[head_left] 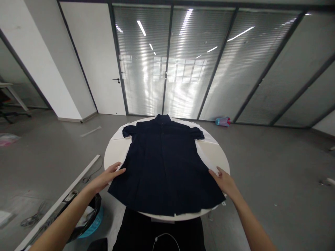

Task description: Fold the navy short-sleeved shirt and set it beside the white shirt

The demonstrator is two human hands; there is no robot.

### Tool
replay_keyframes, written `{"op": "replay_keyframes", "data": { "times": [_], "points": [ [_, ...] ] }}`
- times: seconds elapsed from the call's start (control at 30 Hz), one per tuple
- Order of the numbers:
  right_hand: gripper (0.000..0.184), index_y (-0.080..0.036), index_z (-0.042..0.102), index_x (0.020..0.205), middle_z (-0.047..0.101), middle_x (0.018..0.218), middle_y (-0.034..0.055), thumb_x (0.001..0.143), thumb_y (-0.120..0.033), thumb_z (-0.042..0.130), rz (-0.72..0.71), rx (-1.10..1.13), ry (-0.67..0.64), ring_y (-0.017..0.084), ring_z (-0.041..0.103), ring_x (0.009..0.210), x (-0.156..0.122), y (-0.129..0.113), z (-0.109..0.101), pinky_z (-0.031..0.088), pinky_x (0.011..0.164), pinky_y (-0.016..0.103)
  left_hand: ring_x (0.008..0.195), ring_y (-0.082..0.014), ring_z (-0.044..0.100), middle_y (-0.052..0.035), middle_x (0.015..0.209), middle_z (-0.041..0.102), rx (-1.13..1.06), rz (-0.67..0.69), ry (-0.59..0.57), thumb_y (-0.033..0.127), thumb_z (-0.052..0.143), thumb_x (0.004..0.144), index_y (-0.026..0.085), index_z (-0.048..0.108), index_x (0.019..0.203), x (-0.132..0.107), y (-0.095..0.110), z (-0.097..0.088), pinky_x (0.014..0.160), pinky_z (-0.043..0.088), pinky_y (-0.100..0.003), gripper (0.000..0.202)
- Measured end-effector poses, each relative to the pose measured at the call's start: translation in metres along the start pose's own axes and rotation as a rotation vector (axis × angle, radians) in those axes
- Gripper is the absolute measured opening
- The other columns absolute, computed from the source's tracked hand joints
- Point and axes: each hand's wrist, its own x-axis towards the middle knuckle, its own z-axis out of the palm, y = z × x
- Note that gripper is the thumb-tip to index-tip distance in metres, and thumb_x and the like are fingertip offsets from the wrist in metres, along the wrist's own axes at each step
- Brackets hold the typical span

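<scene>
A navy short-sleeved shirt (163,164) lies spread out on a round white table (221,158), its collar at the far side and its flared hem hanging near my body. White cloth (205,155) shows beneath it along the sides and behind the shoulders. At the shirt's left side edge, my left hand (111,175) is closed on the fabric, thumb on top. My right hand (223,179) pinches the opposite side edge at about the same height. Which layers sit between my fingers is partly hidden.
A blue basket (94,223) with a black liner stands on the floor at lower left, beside a long white strip (83,172) and cables. A glass partition and a white door (96,59) rise behind the table. A blue-and-purple bundle (223,121) lies by the glass.
</scene>
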Motion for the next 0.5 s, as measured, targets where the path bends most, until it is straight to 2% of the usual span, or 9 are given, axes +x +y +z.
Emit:
{"op": "replay_keyframes", "data": {
  "times": [0.07, 0.17, 0.27, 0.37, 0.43, 0.5],
  "points": [
    [0.061, -0.011, 0.064, 0.129, 0.071, 0.112, 0.018, 0.095, -0.057, 0.042, 0.028, 0.056, -0.062, 0.03, 0.068, 0.107, 0.014, 0.004, 0.0, 0.051, 0.092, 0.039, 0.095, -0.0298, 0.069, -0.0067, 0.094, 0.07, -0.083, -0.054, -0.066, 0.068, 0.071, 0.067, 0.024, 0.059, 0.108, 0.003, -0.003, 0.001, 0.075, 0.055, -0.035, 0.062],
    [0.048, -0.014, 0.07, 0.117, 0.074, 0.107, 0.0148, 0.093, -0.048, 0.047, 0.042, 0.058, -0.08, 0.029, 0.069, 0.103, 0.026, 0.005, -0.002, 0.052, 0.089, 0.038, 0.091, -0.0292, 0.069, -0.0022, 0.087, 0.066, -0.038, -0.051, 0.001, 0.064, 0.074, 0.061, 0.025, 0.051, 0.112, 0.014, -0.014, 0.003, 0.076, 0.055, -0.037, 0.068],
    [0.042, -0.017, 0.07, 0.117, 0.074, 0.106, 0.0128, 0.091, -0.044, 0.051, 0.054, -0.006, -0.067, 0.029, 0.07, 0.099, 0.025, 0.002, -0.006, 0.051, 0.085, 0.038, 0.105, -0.0294, 0.065, -0.0046, 0.1, 0.065, 0.058, 0.064, 0.098, 0.056, 0.075, 0.061, 0.025, 0.049, 0.113, 0.021, -0.023, 0.004, 0.092, 0.052, -0.04, 0.066],
    [0.039, -0.021, 0.068, 0.117, 0.073, 0.105, 0.01, 0.093, -0.044, 0.049, 0.069, -0.064, -0.067, 0.029, 0.07, 0.095, 0.016, -0.001, -0.009, 0.051, 0.08, 0.037, 0.113, -0.0279, 0.061, -0.0068, 0.116, 0.063, 0.102, 0.175, 0.091, 0.051, 0.074, 0.063, 0.026, 0.049, 0.118, 0.021, -0.025, 0.002, 0.101, 0.048, -0.041, 0.065],
    [0.037, -0.024, 0.068, 0.116, 0.073, 0.102, 0.0079, 0.094, -0.046, 0.049, 0.066, -0.083, -0.067, 0.027, 0.07, 0.091, 0.009, -0.001, -0.012, 0.051, 0.077, 0.036, 0.106, -0.0265, 0.064, -0.0065, 0.113, 0.065, 0.155, 0.178, 0.045, 0.051, 0.073, 0.066, 0.025, 0.047, 0.126, 0.019, -0.025, -0.003, 0.095, 0.051, -0.039, 0.071],
    [0.036, -0.025, 0.068, 0.113, 0.072, 0.099, 0.0069, 0.093, -0.048, 0.049, 0.057, -0.106, -0.055, 0.027, 0.07, 0.087, 0.004, -0.002, -0.015, 0.051, 0.075, 0.036, 0.087, -0.0246, 0.067, -0.0034, 0.095, 0.067, 0.246, 0.142, -0.031, 0.056, 0.07, 0.069, 0.023, 0.046, 0.132, 0.019, -0.024, -0.01, 0.08, 0.054, -0.036, 0.075]
  ]
}}
